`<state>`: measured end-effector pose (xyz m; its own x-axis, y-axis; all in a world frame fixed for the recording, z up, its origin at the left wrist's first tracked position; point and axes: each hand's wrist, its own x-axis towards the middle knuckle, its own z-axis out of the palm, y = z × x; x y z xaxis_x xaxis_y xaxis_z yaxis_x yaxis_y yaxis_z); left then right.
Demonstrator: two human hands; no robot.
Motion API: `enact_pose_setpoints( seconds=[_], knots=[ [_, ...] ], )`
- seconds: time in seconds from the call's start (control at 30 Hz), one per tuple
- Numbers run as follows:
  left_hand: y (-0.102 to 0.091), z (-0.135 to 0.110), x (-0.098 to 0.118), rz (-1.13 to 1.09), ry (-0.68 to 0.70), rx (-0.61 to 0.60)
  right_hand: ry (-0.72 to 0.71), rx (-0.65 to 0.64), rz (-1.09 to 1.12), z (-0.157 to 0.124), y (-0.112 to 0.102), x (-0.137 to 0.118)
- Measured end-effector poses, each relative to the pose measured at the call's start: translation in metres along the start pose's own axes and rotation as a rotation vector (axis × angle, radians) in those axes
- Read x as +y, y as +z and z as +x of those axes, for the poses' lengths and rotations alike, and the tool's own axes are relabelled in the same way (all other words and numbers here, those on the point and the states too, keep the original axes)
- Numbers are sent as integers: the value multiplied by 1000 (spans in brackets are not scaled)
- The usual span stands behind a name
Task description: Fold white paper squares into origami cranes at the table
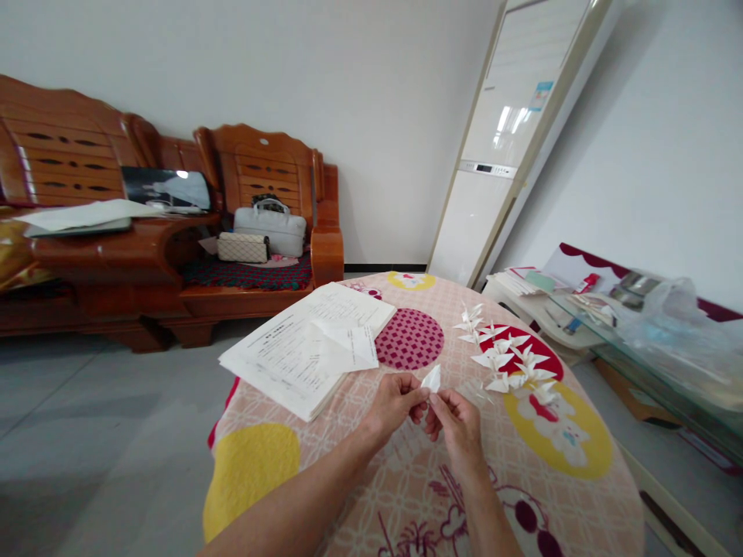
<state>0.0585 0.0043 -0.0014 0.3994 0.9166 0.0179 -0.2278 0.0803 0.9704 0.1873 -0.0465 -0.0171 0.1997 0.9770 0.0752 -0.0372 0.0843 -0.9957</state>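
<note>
A small piece of folded white paper (431, 379) is pinched between both hands above the patterned tablecloth (354, 433). My left hand (399, 401) grips its lower left side, thumb and fingers closed. On the lower right side, my right hand (454, 418) pinches it the same way. The paper comes to a point at the top; its lower part is hidden behind the fingers. To the right of the hands lie several folded white paper cranes (514, 360) in a loose group. Left of the hands rests a thick stack of printed sheets (279, 348), with a loose folded sheet (342, 346) on top.
Beyond the round table's right edge stands a glass-topped side table (638, 363) with a plastic bag (673, 317) and papers. A tall air conditioner (481, 201) stands behind. Wooden chairs (261, 170) line the wall at left, one holding a grey bag (284, 232).
</note>
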Motion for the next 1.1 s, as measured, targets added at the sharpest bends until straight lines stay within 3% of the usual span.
enact_pose_setpoints(
  seconds=[0.1, 0.27, 0.47, 0.57, 0.77, 1.0, 1.1],
  knots=[
    [0, -1, 1, -12, -5, -21, -21, -66, -2, -2, 0, -2],
    [-1, 0, 3, -21, -54, -106, -46, -3, 8, -3, -2, 0],
    [0, -2, 6, 97, 46, 102, -28, -80, 24, -4, 9, -3],
    [1, -4, 7, 110, 99, 145, -19, -107, 19, -5, 10, -4],
    [5, -5, 4, 132, 58, 34, -22, -41, 45, -4, 1, 0],
    [7, -5, 3, 121, 120, 111, -42, -11, 122, -6, 10, -2],
    [7, -3, 0, 93, 77, 48, -65, 21, 126, -5, 10, 0]
  ],
)
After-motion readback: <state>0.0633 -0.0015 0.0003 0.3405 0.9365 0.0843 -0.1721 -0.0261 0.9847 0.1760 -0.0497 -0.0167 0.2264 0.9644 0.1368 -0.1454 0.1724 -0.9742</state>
